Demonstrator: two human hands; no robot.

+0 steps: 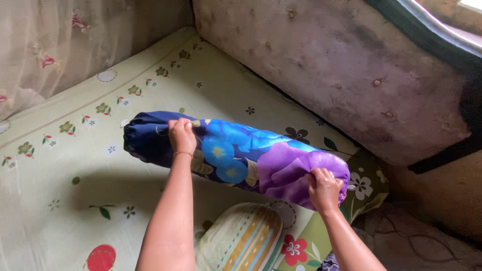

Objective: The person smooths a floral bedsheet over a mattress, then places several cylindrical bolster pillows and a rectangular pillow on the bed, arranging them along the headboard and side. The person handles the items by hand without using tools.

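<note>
A long bolster pillow (236,153) in a blue and purple flowered cover is held up over a bed. My left hand (181,134) grips its cover near the dark blue left end. My right hand (324,189) clutches the gathered purple cloth at the right end. The bolster casts a shadow on the sheet below.
A pale green flowered bedsheet (75,165) covers the mattress. A striped pillow (241,241) lies near me between my arms. A worn tufted headboard (341,65) stands along the right, and a sheer flowered curtain (45,45) hangs at the far left.
</note>
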